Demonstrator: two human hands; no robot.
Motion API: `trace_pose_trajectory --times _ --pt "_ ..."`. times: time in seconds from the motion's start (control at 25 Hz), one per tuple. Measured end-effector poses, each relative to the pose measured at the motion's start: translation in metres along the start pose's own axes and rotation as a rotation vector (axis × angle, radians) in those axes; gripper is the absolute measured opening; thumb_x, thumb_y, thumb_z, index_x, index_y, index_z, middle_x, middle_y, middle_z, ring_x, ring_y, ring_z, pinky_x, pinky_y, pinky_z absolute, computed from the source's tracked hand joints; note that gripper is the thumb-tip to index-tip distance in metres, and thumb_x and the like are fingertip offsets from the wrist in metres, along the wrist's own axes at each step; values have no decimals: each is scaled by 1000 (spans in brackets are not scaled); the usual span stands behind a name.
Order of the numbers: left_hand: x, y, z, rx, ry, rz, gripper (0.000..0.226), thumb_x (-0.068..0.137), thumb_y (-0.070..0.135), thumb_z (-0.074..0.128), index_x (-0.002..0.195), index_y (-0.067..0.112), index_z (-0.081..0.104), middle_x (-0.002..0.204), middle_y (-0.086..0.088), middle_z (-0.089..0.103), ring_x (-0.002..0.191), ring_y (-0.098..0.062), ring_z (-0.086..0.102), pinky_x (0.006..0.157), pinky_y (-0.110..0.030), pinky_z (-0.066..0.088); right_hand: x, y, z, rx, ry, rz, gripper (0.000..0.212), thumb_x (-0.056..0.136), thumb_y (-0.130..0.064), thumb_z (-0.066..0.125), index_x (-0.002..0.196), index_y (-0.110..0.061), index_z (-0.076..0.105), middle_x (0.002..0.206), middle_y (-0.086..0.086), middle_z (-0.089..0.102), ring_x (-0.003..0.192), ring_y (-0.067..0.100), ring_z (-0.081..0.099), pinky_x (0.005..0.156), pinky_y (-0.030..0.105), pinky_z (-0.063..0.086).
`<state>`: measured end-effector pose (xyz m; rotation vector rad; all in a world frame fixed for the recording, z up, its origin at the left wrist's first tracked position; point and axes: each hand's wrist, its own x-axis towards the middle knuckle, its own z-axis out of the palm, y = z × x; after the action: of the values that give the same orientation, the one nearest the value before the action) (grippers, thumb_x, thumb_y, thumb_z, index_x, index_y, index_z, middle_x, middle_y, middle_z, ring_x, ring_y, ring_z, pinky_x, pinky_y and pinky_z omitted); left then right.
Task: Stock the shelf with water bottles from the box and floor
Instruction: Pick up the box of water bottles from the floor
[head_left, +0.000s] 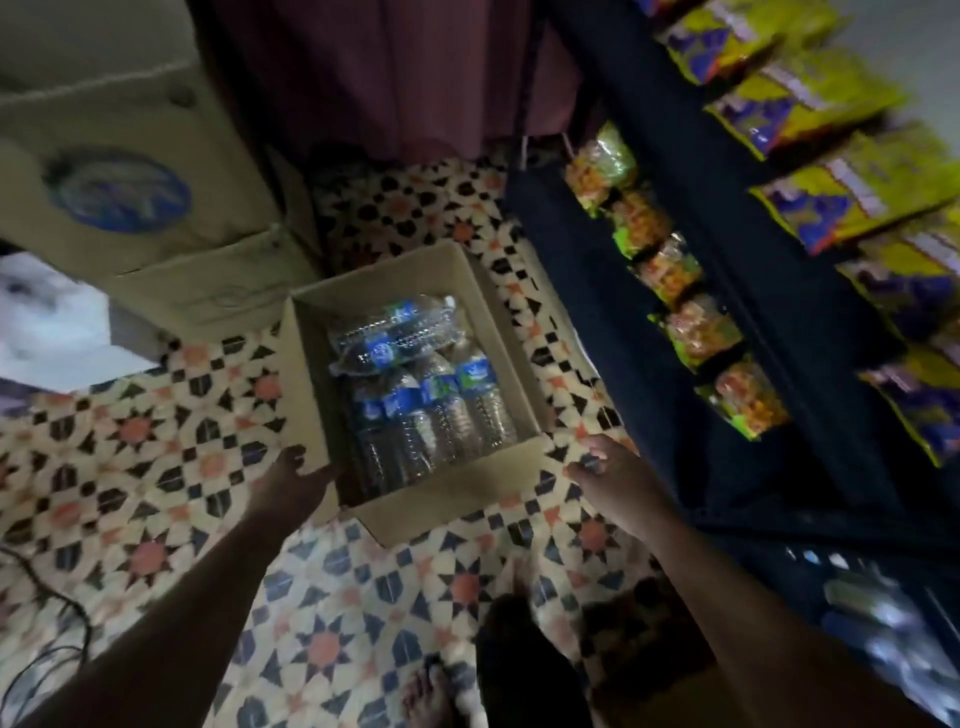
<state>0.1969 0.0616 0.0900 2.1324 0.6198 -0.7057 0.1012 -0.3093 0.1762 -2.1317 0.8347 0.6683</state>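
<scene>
An open cardboard box (457, 512) sits on the patterned tile floor in the middle of the head view. Inside lie several clear water bottles (439, 410) with blue labels, two more stacked crosswise (395, 332) at the far end. My left hand (293, 483) grips the box's near left wall. My right hand (610, 473) hovers just right of the box's near right corner, fingers spread, holding nothing. The dark blue shelf unit (649, 312) stands to the right. Its bottom level at the lower right holds blurred bottles (878, 613).
Snack packets in orange and green (675, 322) and yellow-purple bags (831, 171) fill the upper shelves. A large closed carton (124, 192) stands at the left behind the box. A black cable (57, 649) lies at the lower left. My bare feet (431, 696) are below.
</scene>
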Motion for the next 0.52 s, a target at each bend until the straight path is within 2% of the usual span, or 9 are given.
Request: trace_pose_trajectory --times 0.08,0.12,0.24,0.32,0.4,0.52 --pt "-1 20 -3 -6 5 -67 79 80 42 76 145 11 42 143 -16 52 122 -42 56 103 -54 46 33 -28 -2 -63 -29 -32 47 95 -31 56 141 -27 47 111 2 65 75 6 60 53 18 38" --pt "4 23 0 2 15 -104 76 86 37 74 148 12 39 147 -15 49 126 -40 54 106 -51 44 51 -38 -3 -79 -40 -45 48 95 -31 56 142 -26 46 112 2 65 78 7 61 53 17 37" --pt "34 24 11 -1 45 -147 80 86 37 73 152 14 33 149 -16 47 129 -37 52 103 -48 46 101 -55 -1 -148 -112 -75 49 98 -32 55 144 -23 41 135 3 57 85 9 56 61 15 38" --pt "60 15 25 -8 52 -182 84 84 40 75 152 18 32 144 -18 51 124 -38 56 97 -46 50 135 -58 11 -191 -141 -53 56 98 -32 56 148 -22 34 143 6 51 110 21 57 77 22 43" --pt "79 10 38 -15 53 -181 85 83 40 75 152 18 31 143 -18 52 124 -37 55 97 -47 50 165 -57 25 -200 -154 -16 66 97 -33 58 153 -24 26 148 6 45 125 27 51 82 26 38" --pt "111 6 56 -58 66 -196 93 80 35 79 154 13 27 150 -17 43 133 -37 47 104 -49 44 207 -50 55 -190 -164 24 73 96 -28 60 154 -29 16 148 8 44 115 28 57 78 26 43"
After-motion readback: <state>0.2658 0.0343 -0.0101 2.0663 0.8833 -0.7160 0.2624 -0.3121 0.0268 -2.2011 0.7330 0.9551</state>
